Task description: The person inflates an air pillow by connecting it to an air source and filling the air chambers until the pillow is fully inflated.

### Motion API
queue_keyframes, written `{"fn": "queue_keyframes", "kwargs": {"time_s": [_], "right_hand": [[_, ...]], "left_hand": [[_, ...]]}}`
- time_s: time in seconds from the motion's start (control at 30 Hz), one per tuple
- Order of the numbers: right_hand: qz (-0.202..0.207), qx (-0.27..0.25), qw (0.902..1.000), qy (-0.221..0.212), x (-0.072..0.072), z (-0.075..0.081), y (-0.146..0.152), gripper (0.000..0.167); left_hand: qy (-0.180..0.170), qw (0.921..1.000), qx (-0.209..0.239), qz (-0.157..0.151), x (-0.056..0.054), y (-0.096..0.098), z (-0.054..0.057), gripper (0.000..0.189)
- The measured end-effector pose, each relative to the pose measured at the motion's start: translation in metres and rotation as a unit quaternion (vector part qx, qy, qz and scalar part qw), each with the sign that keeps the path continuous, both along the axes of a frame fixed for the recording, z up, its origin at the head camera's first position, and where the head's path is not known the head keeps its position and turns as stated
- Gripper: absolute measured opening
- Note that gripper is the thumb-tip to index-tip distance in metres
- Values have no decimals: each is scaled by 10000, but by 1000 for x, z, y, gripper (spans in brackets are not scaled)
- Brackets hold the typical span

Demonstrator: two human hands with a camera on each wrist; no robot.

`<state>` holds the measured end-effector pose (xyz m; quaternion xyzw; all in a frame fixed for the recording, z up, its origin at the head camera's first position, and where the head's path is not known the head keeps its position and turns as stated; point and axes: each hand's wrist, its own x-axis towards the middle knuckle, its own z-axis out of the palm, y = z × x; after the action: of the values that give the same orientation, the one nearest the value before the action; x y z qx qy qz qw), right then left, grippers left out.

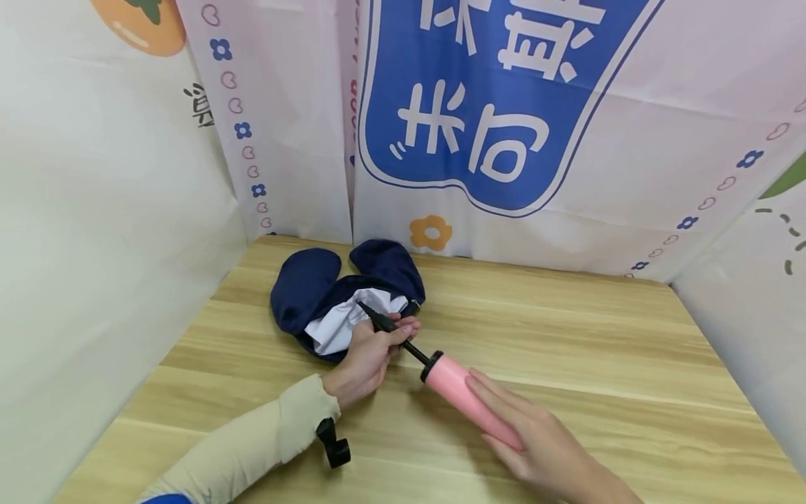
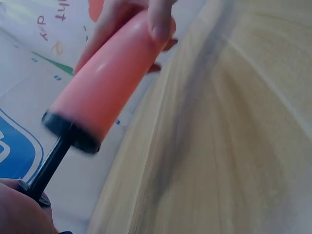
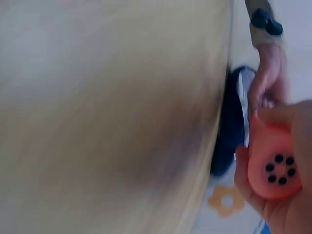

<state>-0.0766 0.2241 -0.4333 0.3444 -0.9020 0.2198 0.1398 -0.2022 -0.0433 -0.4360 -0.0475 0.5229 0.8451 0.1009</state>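
Observation:
A pink hand pump (image 1: 474,400) with black ends is held slantwise above the table by both hands. My left hand (image 1: 371,350) grips its black nozzle end, and the tip points at the white material. My right hand (image 1: 540,437) is wrapped around the pink barrel; in the right wrist view the barrel's end (image 3: 280,169) shows a ring of black holes. A black rod (image 2: 51,163) stands out between barrel and left hand. Beyond the left hand lies a navy, U-shaped fabric pillow (image 1: 305,287), its opening showing white material (image 1: 336,325) inside.
The pillow lies near the back left of the wood-grain table (image 1: 567,336). A printed white backdrop (image 1: 302,140) with a blue sign rises at the back, and pale walls stand at both sides. A black mount (image 1: 334,444) juts from the left sleeve's cuff.

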Motion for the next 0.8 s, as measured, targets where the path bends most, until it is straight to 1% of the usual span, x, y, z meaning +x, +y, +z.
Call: {"fn": "queue_keyframes", "kwargs": {"time_s": [0.1, 0.17, 0.2, 0.27, 0.37, 0.43, 0.5, 0.57, 0.63, 0.7, 0.8], "right_hand": [[-71, 128, 9994, -313, 10, 7, 26, 81], [-198, 142, 9988, -420, 15, 13, 40, 82], [-227, 96, 9990, -371, 16, 15, 45, 83], [-212, -49, 9998, -39, 15, 16, 45, 85], [-185, -202, 9978, 608, 4, 13, 22, 86], [-182, -243, 9945, 1001, -4, 10, 0, 84], [-292, -223, 9921, 1199, -10, 9, -20, 82], [-325, -212, 9909, 1286, -17, 8, -34, 80], [-293, -100, 9928, 1160, -21, 9, -39, 80], [-232, 0, 9957, 893, -22, 10, -36, 82], [-112, 186, 9989, 415, -16, 12, -17, 85]], "left_hand": [[-40, 10000, -33, 24, -6, -8, 1, 34], [-52, 9998, 23, 170, -8, -9, 1, 30], [-71, 9996, 81, 243, -8, -8, 0, 28], [-99, 9991, 255, 335, -5, -2, -2, 24], [-174, 9985, 376, 351, 5, 11, -4, 18], [-251, 9987, 301, 313, 11, 17, -4, 14], [-275, 9991, 201, 265, 14, 19, -4, 11], [-277, 9993, 147, 220, 13, 18, -3, 12], [-131, 9998, 116, 98, 9, 14, -3, 16], [52, 9999, 118, -11, 3, 7, -3, 20], [226, 9995, 196, -100, -3, -3, -3, 24]]}}
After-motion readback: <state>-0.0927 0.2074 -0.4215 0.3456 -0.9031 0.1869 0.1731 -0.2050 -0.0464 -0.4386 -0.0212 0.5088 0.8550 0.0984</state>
